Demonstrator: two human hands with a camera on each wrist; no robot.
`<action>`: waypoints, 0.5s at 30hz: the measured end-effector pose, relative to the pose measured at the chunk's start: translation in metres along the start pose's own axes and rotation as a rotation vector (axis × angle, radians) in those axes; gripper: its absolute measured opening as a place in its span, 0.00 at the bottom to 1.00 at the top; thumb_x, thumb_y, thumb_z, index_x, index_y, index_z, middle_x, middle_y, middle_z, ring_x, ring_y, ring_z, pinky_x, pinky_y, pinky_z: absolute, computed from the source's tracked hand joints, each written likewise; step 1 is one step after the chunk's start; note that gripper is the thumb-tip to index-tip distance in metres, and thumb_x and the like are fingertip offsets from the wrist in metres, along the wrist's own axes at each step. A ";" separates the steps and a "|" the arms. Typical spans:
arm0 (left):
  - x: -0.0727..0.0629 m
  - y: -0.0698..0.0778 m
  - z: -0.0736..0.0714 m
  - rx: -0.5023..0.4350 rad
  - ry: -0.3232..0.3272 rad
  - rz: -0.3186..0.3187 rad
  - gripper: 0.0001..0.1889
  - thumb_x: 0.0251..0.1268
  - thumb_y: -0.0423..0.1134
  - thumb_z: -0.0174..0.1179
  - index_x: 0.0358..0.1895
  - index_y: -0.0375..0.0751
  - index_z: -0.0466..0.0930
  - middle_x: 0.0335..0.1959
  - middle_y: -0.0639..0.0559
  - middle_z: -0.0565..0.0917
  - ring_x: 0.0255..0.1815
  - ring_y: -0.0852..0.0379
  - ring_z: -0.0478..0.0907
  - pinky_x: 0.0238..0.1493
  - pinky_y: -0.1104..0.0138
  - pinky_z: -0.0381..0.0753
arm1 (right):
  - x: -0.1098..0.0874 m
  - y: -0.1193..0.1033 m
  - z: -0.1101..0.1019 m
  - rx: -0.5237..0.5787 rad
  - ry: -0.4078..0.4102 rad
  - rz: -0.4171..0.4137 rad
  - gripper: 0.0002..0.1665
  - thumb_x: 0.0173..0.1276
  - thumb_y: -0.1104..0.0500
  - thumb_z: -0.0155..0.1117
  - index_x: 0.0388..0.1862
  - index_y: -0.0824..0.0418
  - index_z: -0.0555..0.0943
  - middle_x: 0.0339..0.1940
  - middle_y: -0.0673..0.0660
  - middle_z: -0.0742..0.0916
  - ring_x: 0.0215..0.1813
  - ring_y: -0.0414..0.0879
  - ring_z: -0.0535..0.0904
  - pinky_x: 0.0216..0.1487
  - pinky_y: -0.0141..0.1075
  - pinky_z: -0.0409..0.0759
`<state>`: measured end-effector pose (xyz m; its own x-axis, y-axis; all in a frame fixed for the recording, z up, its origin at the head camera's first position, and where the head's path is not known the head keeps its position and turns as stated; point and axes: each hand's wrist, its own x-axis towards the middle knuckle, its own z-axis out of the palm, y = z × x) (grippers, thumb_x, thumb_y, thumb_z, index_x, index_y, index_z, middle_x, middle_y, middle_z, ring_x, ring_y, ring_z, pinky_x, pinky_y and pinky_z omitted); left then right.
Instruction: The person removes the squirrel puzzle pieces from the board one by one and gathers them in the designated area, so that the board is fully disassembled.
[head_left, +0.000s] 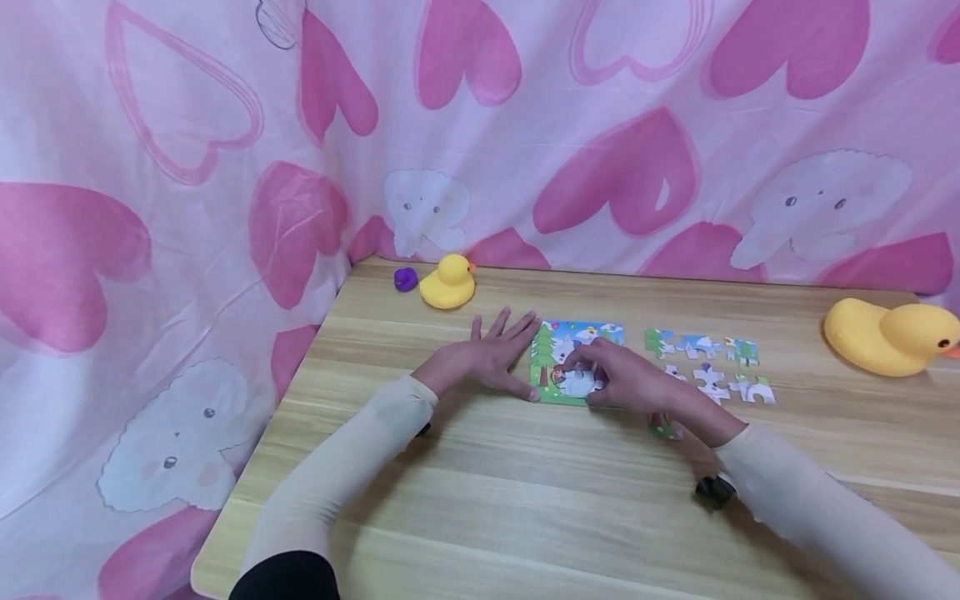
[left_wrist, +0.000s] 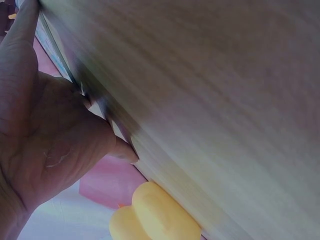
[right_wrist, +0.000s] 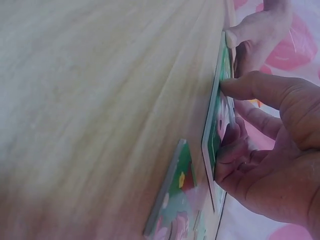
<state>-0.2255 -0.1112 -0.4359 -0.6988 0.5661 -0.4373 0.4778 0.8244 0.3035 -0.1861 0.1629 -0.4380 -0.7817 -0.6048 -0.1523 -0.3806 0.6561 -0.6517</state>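
Note:
A small jigsaw puzzle board (head_left: pixel 546 392) with a cartoon animal picture lies on the table. My left hand (head_left: pixel 491 358) rests at its left side, fingers spread, with fingertips and thumb against the board's edge. Over the lower right part of the picture, my right hand (head_left: pixel 626 375) has its fingers curled and its thumb low on the board. It appears to pinch a puzzle piece (right_wrist: pixel 230 111) at the board's surface, mostly hidden by the fingers. Several loose puzzle pieces (head_left: pixel 710 385) lie in rows to the right, and another piece (head_left: pixel 663 427) lies below my right wrist.
A yellow toy duck (head_left: pixel 448 283) and a small purple toy duck (head_left: pixel 406 279) stand at the back left of the wooden table (head_left: pixel 480 508). At the right sits a larger yellow duck (head_left: pixel 877 337). A pink heart-patterned curtain (head_left: pixel 480 142) hangs behind and along the left edge.

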 end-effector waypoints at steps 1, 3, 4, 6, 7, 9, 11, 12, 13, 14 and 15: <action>0.000 0.000 0.000 0.000 0.000 0.002 0.69 0.58 0.79 0.63 0.87 0.58 0.24 0.89 0.57 0.24 0.89 0.39 0.17 0.81 0.30 0.19 | 0.000 0.000 0.000 0.001 0.000 0.006 0.29 0.60 0.67 0.77 0.60 0.49 0.84 0.51 0.56 0.82 0.47 0.49 0.75 0.49 0.39 0.79; 0.000 0.000 0.000 0.001 -0.003 0.004 0.69 0.58 0.79 0.63 0.87 0.58 0.23 0.89 0.57 0.24 0.89 0.39 0.17 0.81 0.30 0.19 | -0.001 0.000 -0.001 0.003 0.004 0.010 0.30 0.59 0.66 0.76 0.60 0.49 0.84 0.51 0.56 0.82 0.47 0.49 0.75 0.48 0.39 0.78; 0.001 0.000 0.000 0.000 -0.004 0.004 0.69 0.58 0.80 0.62 0.87 0.58 0.23 0.89 0.57 0.24 0.89 0.39 0.17 0.81 0.30 0.19 | -0.001 0.000 -0.001 0.008 0.008 0.012 0.30 0.59 0.66 0.76 0.60 0.48 0.84 0.51 0.56 0.82 0.47 0.49 0.74 0.48 0.39 0.78; 0.001 -0.001 0.000 0.000 -0.003 0.005 0.69 0.58 0.80 0.62 0.87 0.58 0.23 0.89 0.58 0.23 0.89 0.40 0.16 0.81 0.30 0.19 | -0.003 0.001 -0.001 0.022 0.018 0.015 0.31 0.59 0.66 0.77 0.61 0.48 0.84 0.52 0.56 0.82 0.48 0.49 0.74 0.48 0.39 0.78; 0.001 -0.001 0.000 0.001 -0.003 0.002 0.68 0.58 0.80 0.62 0.87 0.59 0.23 0.89 0.58 0.23 0.89 0.40 0.16 0.81 0.30 0.19 | -0.004 0.001 0.000 0.027 0.023 0.013 0.31 0.59 0.66 0.77 0.61 0.48 0.84 0.52 0.56 0.82 0.48 0.49 0.74 0.48 0.39 0.78; 0.001 -0.001 0.000 -0.002 -0.003 0.002 0.69 0.58 0.80 0.62 0.87 0.58 0.23 0.89 0.58 0.23 0.89 0.40 0.16 0.81 0.30 0.19 | -0.007 0.002 -0.001 0.036 0.034 0.010 0.31 0.60 0.65 0.77 0.62 0.47 0.84 0.52 0.55 0.81 0.49 0.49 0.74 0.47 0.39 0.78; 0.001 -0.001 0.000 0.000 -0.004 -0.001 0.69 0.57 0.80 0.62 0.87 0.59 0.23 0.89 0.58 0.23 0.89 0.40 0.16 0.81 0.30 0.19 | -0.012 0.003 -0.001 0.039 0.047 0.016 0.31 0.61 0.65 0.77 0.62 0.47 0.83 0.51 0.55 0.81 0.49 0.48 0.75 0.48 0.39 0.79; 0.001 -0.001 0.000 0.002 -0.006 -0.003 0.69 0.57 0.80 0.62 0.87 0.59 0.23 0.89 0.58 0.23 0.89 0.40 0.16 0.81 0.30 0.19 | -0.015 0.003 -0.002 0.040 0.054 0.013 0.31 0.61 0.65 0.78 0.62 0.47 0.83 0.51 0.54 0.81 0.49 0.48 0.75 0.48 0.39 0.80; 0.001 -0.001 0.000 0.005 -0.003 -0.002 0.69 0.57 0.80 0.62 0.87 0.58 0.23 0.89 0.58 0.23 0.89 0.40 0.17 0.81 0.29 0.19 | -0.018 0.003 -0.003 0.038 0.062 0.011 0.31 0.60 0.65 0.77 0.62 0.47 0.83 0.51 0.54 0.81 0.49 0.48 0.75 0.48 0.39 0.80; 0.000 -0.001 0.000 0.006 -0.002 0.000 0.69 0.57 0.80 0.62 0.87 0.57 0.23 0.89 0.57 0.24 0.89 0.39 0.17 0.81 0.29 0.20 | -0.021 0.004 -0.004 0.037 0.069 0.014 0.31 0.60 0.65 0.77 0.62 0.47 0.83 0.50 0.53 0.81 0.49 0.48 0.76 0.48 0.39 0.80; 0.000 -0.001 0.000 0.006 -0.001 -0.001 0.69 0.57 0.80 0.62 0.87 0.57 0.23 0.89 0.57 0.24 0.89 0.39 0.17 0.81 0.29 0.20 | -0.024 0.004 -0.005 0.040 0.074 0.018 0.31 0.60 0.65 0.77 0.62 0.46 0.83 0.50 0.53 0.81 0.49 0.48 0.76 0.48 0.39 0.81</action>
<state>-0.2259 -0.1119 -0.4361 -0.6991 0.5651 -0.4381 0.4803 0.8250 0.2978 -0.1711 0.1824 -0.4334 -0.8233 -0.5569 -0.1098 -0.3473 0.6473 -0.6785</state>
